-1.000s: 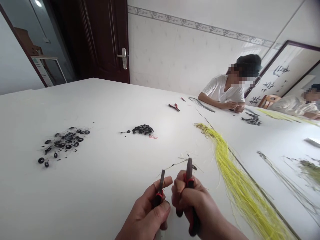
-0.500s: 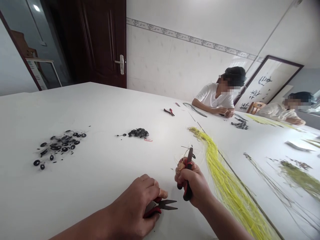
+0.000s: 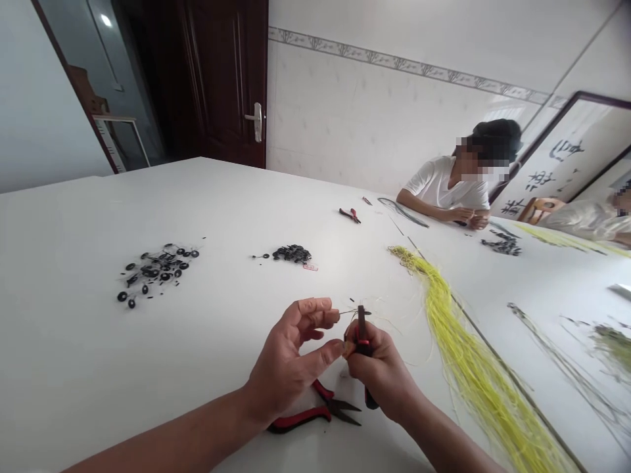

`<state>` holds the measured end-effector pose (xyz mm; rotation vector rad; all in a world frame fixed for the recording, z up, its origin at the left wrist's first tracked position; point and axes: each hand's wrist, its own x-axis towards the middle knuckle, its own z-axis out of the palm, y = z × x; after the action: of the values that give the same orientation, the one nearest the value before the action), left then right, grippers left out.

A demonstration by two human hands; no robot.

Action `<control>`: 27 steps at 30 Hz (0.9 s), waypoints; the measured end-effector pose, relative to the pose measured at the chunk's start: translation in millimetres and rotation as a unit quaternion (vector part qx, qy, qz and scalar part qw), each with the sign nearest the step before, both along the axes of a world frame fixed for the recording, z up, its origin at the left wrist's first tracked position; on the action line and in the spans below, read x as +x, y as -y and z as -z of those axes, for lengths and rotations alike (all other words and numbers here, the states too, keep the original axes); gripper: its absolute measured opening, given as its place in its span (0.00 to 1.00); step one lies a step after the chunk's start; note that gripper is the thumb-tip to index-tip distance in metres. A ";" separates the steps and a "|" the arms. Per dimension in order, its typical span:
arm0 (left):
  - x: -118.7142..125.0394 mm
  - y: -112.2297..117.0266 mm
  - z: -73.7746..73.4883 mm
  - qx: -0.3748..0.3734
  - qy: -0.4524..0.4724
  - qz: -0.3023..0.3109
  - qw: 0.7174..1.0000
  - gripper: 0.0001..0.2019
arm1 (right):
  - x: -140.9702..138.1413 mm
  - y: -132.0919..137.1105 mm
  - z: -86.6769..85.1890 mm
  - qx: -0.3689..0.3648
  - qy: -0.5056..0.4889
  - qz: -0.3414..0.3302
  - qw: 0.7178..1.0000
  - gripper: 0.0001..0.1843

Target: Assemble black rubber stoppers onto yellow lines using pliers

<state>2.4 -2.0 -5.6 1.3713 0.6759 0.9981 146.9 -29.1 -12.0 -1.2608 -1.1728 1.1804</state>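
Note:
My left hand [image 3: 290,361] is open and empty, with its fingertips close to a thin dark wire [image 3: 349,313] that carries a few pale fibres. My right hand [image 3: 379,371] is shut on upright red-handled pliers [image 3: 362,341], whose black tip stands near that wire. A second pair of red-handled pliers [image 3: 315,410] lies on the white table [image 3: 98,368] below my left hand, jaws pointing right. A long bundle of yellow fibres [image 3: 468,355] lies to the right of my right hand.
Black rings lie scattered in a pile [image 3: 155,272] at left, with a smaller pile [image 3: 290,253] beyond. A seated co-worker [image 3: 444,187] works at the far side, near other pliers [image 3: 350,215]. Greenish fibres [image 3: 611,348] lie at right, below a tall mirror [image 3: 557,151].
My left hand has let go of its pliers, which now lie on the table, and has risen open beside my right hand. My right hand still holds its pliers.

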 end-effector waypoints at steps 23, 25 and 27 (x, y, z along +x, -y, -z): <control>-14.0 -23.5 -3.6 -0.005 0.016 -0.122 0.992 0.12 | 30.6 -17.3 10.0 0.028 0.479 0.064 0.875 0.07; -14.0 -23.6 -3.3 -0.006 0.015 -0.120 0.993 0.12 | 30.5 -18.3 11.4 0.037 0.489 0.060 0.869 0.08; -13.3 -23.0 -3.7 -0.008 0.016 -0.114 0.993 0.12 | 30.7 -18.9 11.3 0.048 0.492 0.059 0.867 0.11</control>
<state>-10.9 21.1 -1.9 1.2818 0.8275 1.1897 177.5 -10.2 -23.3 -1.8972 -1.7998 0.3104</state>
